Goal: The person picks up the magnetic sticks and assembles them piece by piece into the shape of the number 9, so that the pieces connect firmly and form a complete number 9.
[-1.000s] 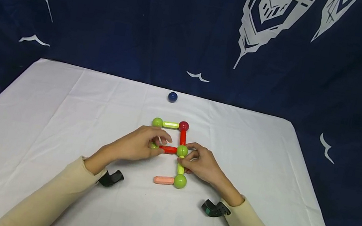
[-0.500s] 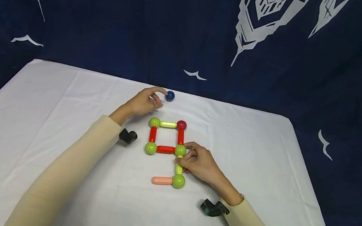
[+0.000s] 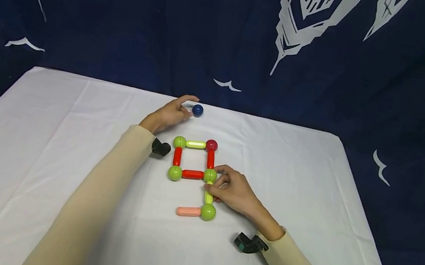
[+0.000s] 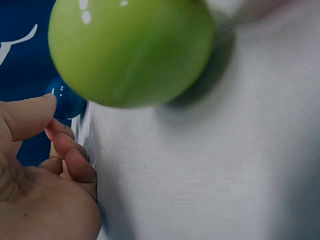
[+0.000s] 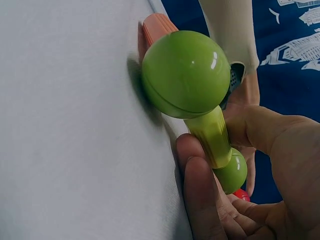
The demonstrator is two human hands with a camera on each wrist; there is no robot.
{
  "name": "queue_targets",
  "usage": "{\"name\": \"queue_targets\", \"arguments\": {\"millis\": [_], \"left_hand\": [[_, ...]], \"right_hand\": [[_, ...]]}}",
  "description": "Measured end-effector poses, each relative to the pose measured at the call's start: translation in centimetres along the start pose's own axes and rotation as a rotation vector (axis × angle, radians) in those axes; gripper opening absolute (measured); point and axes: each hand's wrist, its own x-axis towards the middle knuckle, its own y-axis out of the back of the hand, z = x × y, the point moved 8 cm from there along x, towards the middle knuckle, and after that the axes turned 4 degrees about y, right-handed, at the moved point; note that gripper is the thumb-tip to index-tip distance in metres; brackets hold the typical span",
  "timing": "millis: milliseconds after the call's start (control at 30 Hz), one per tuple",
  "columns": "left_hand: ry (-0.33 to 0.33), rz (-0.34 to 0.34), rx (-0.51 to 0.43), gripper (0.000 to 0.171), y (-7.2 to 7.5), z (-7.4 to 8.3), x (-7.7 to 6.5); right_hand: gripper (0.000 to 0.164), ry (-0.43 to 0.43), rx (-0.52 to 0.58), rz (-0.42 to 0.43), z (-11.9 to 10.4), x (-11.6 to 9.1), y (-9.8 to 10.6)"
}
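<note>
At the far side of the table my left hand point(image 3: 171, 114) reaches to a dark blue ball point(image 3: 197, 111), thumb and index finger spread beside it. In the left wrist view the thumb tip overlaps the blue ball point(image 4: 69, 101); whether it touches cannot be told. My right hand point(image 3: 238, 194) pinches a yellow-green magnetic rod point(image 5: 210, 135) between thumb and fingers. That rod joins a green ball point(image 3: 210, 176) to a nearer green ball point(image 3: 208, 212), from which a salmon rod point(image 3: 188, 211) points left. Beyond, red rods point(image 3: 192, 174), a yellow-green rod point(image 3: 195, 144) and balls form a square.
A dark red ball point(image 3: 211, 145) marks the square's far right corner. The white tablecloth point(image 3: 43, 160) lies under everything, with a dark blue patterned curtain point(image 3: 138, 21) behind the table. A black wrist camera point(image 3: 250, 244) sits at the right sleeve.
My left hand has left the square's near left corner and moved away to the blue ball, its fingers now further round it. The right hand keeps its grip on the yellow-green rod.
</note>
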Motion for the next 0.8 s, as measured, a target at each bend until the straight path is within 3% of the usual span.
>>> {"name": "queue_targets", "arguments": {"millis": [267,633,800], "left_hand": [[0.054,-0.007,0.046,0.049,-0.6,0.2,0.3],[0.043,-0.003,0.136,0.04,-1.0,0.3,0.1],[0.015,-0.025,0.24,0.04,-1.5,0.6,-0.3]], "right_hand": [[0.056,-0.013,0.013,-0.002,0.2,0.1,0.0],[0.055,-0.012,0.013,-0.004,0.1,0.1,0.0],[0.056,-0.024,0.011,-0.004,0.2,0.1,0.0]]}}
